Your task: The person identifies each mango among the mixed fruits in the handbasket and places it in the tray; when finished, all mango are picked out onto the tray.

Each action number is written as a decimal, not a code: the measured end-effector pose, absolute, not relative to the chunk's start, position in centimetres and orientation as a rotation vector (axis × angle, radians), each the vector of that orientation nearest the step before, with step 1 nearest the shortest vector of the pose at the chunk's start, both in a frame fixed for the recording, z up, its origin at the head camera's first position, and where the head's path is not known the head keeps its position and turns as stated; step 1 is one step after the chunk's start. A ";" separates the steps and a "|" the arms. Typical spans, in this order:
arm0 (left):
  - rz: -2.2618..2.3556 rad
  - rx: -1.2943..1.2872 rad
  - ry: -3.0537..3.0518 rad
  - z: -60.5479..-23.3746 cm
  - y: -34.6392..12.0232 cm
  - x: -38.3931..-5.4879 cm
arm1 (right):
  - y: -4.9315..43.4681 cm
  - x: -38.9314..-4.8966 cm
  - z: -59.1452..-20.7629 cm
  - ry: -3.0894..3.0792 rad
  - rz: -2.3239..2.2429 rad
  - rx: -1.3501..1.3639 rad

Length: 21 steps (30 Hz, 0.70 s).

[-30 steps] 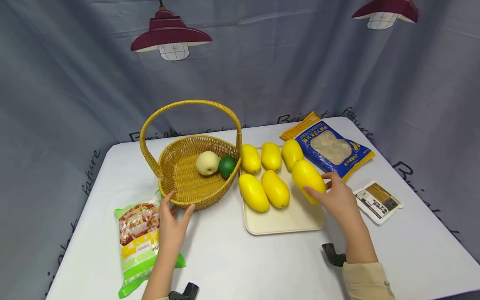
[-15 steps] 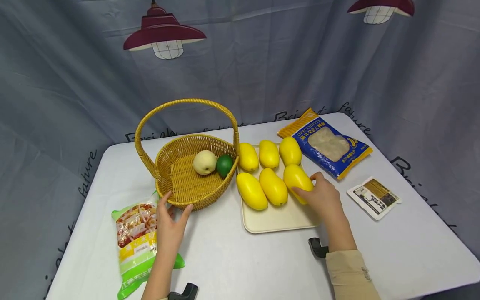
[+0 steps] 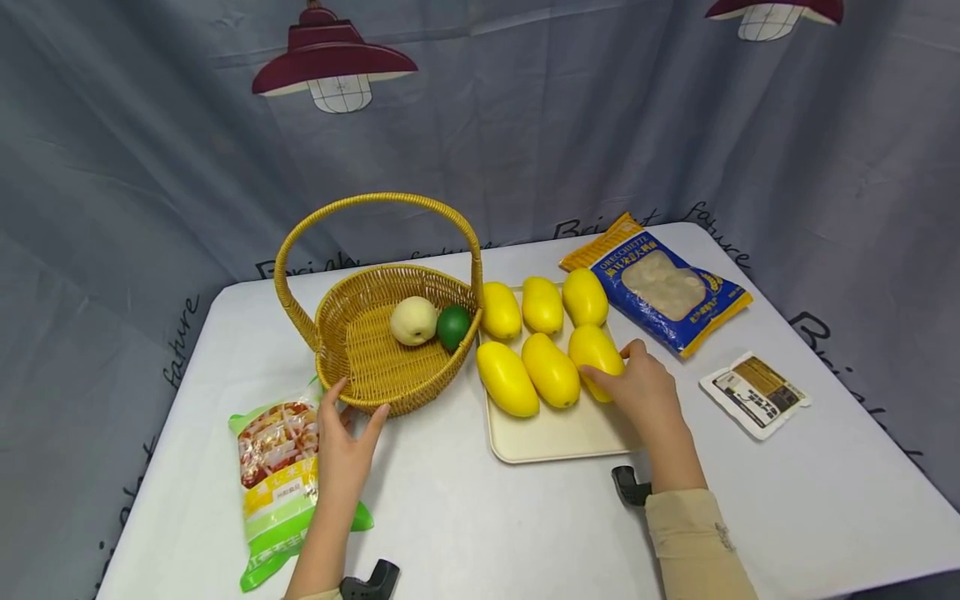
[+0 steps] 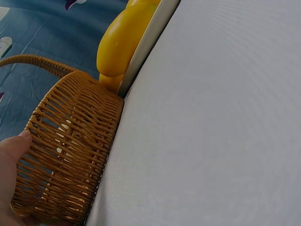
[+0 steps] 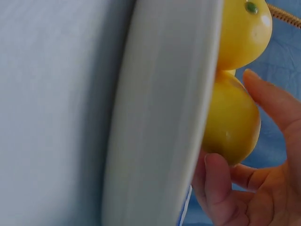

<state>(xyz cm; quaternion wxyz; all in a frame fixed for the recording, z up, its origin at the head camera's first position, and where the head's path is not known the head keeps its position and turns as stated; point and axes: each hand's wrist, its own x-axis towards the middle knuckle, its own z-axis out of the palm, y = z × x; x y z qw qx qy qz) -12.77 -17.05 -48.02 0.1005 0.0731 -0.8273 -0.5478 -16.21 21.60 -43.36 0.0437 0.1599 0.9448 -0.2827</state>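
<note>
On the cream tray (image 3: 525, 450), several yellow mangoes lie in two rows. My right hand (image 3: 648, 387) holds the mango at the near right corner (image 3: 596, 354), thumb on one side and fingers on the other; the right wrist view shows this mango (image 5: 233, 120) low beside the tray rim. To the left stands a wicker basket (image 3: 401, 396) with a tall handle, and my left hand (image 3: 345, 454) grips its near side at the rim. Inside the basket are a pale round fruit (image 3: 413, 321) and a dark green fruit (image 3: 453, 327).
A green and red food bag (image 3: 277, 492) lies left of the left forearm. Behind the tray on the right is a blue pasta bag (image 3: 663, 287). A small white and brown packet (image 3: 755, 396) lies at the right. A grey curtain (image 3: 525, 150) hangs behind the white table.
My right hand has lowered the mango leftward onto the tray, beside the other near-row mangoes. The left hand stays at the basket.
</note>
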 end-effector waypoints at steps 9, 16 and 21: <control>-1.605 0.230 -2.457 -47.8 -16.9 -12.7 | 21.9 -15.2 -42.2 2.876 -0.859 0.454; -1.606 0.227 -2.466 -48.2 -16.7 -12.7 | 22.3 -13.4 -41.0 3.022 -0.846 0.348; -1.620 0.230 -2.481 -48.3 -16.8 -12.7 | 21.9 -12.4 -40.6 3.060 -0.856 0.284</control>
